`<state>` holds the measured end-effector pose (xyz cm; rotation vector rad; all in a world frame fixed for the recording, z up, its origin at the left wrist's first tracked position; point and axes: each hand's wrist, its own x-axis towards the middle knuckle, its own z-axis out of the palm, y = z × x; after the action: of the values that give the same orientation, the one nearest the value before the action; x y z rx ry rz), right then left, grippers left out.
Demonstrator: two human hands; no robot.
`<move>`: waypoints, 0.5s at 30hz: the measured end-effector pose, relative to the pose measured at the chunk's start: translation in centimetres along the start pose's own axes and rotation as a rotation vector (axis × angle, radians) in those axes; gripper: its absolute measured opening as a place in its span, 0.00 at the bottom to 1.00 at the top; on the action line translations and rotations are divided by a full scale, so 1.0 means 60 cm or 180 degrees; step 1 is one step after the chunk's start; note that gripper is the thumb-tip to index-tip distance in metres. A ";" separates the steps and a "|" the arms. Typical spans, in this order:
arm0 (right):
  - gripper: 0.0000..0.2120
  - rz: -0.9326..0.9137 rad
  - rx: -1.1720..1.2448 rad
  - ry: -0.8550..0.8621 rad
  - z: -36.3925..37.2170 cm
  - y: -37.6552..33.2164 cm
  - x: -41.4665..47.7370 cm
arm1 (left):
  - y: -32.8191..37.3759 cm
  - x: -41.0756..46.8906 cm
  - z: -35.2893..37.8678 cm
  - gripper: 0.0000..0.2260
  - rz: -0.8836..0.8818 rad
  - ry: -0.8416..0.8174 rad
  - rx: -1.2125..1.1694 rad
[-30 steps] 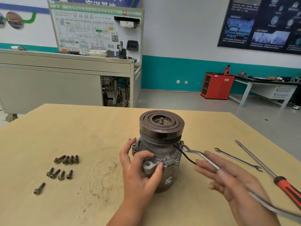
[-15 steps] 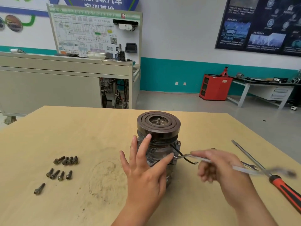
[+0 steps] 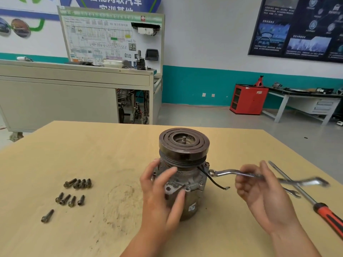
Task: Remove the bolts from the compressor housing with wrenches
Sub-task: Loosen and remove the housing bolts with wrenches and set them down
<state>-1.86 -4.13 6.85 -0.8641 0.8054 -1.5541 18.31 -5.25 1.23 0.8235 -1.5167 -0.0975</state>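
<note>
- Surrounding everything is one workshop room: white walls with a teal band, one wiring display board [image 3: 111, 38] above one long grey cabinet [image 3: 55, 97], one dark poster [image 3: 297, 28], one red cabinet [image 3: 248, 99] and one grey workbench [image 3: 300, 102].
- One pale wooden table [image 3: 74, 145], scuffed and dusty near its middle, carries all the parts.
- One compressor housing [image 3: 193, 179] stands upright at the table's centre, its grooved pulley [image 3: 183, 145] on top and one black wire [image 3: 213, 180] hanging off its right side.
- Two hands: the left hand [image 3: 163, 191] wraps the housing, thumb on the near flange; the right hand [image 3: 259, 190] curls its fingers round a wrench shank.
- One screwdriver [image 3: 306, 196] with a red handle lies at the right.
- Two wrenches: the held wrench [image 3: 228, 171] has its ring end at the housing's upper right edge, while the spare wrench [image 3: 293, 193] lies flat by the screwdriver.
- Nine loose bolts at the left: a far cluster of four [image 3: 78, 183], a nearer row of four [image 3: 69, 199], and one lone bolt [image 3: 47, 216].
</note>
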 end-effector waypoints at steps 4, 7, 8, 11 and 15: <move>0.11 -0.0880 -0.0677 0.0304 0.012 0.051 -0.071 | -0.012 -0.005 0.005 0.28 -0.1026 -0.0087 -0.0227; 0.09 -0.1349 -0.1106 0.0437 0.029 0.083 -0.091 | -0.022 -0.014 0.008 0.33 -0.1359 -0.0215 -0.0359; 0.07 -0.1398 -0.1190 0.0406 0.031 0.091 -0.093 | -0.023 -0.016 0.009 0.34 -0.1385 -0.0217 -0.0387; 0.09 -0.1476 -0.1599 0.0283 0.037 0.101 -0.094 | -0.026 -0.019 0.009 0.37 -0.1497 -0.0199 -0.0461; 0.12 -0.1214 -0.1352 0.0200 0.032 0.062 -0.063 | -0.028 -0.019 0.008 0.39 -0.1668 -0.0170 -0.0594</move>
<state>1.98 -0.98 4.23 -1.3440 1.0858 -1.7755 18.52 -6.08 -0.67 1.0538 -1.2853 -0.6419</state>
